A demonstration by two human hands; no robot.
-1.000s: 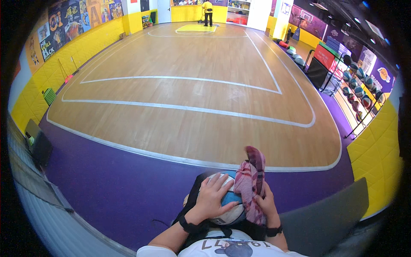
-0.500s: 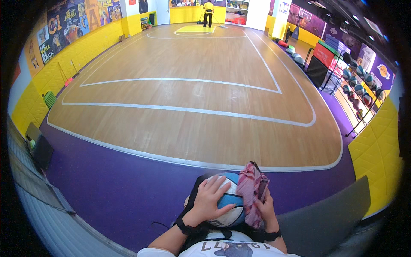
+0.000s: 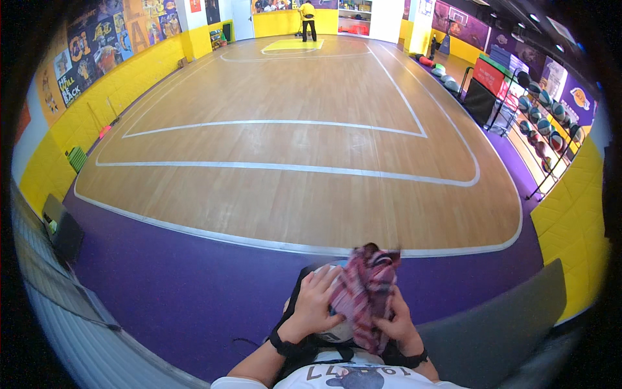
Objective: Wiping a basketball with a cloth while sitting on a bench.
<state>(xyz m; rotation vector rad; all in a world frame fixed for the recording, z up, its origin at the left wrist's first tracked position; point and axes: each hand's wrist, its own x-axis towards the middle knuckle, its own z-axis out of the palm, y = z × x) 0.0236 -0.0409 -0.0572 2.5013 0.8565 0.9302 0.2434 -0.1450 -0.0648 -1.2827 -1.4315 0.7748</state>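
Hands (image 3: 311, 308) on plaid cloth (image 3: 366, 298) and, seemingly, ball (image 3: 334, 334).

White short-sleeved shirt (image 3: 291, 380); dark print (image 3: 355, 378) across its front; black bands (image 3: 284, 345) round both wrists.

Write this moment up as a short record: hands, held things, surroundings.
Left hand: resting spread on the ball
Right hand: gripping the cloth
Ball: blue and white, partly hidden behind the cloth
Cloth: reddish plaid, bunched
Floor: wooden court with white lines, purple border
Right side: rows of stored balls
Far end: person in yellow top
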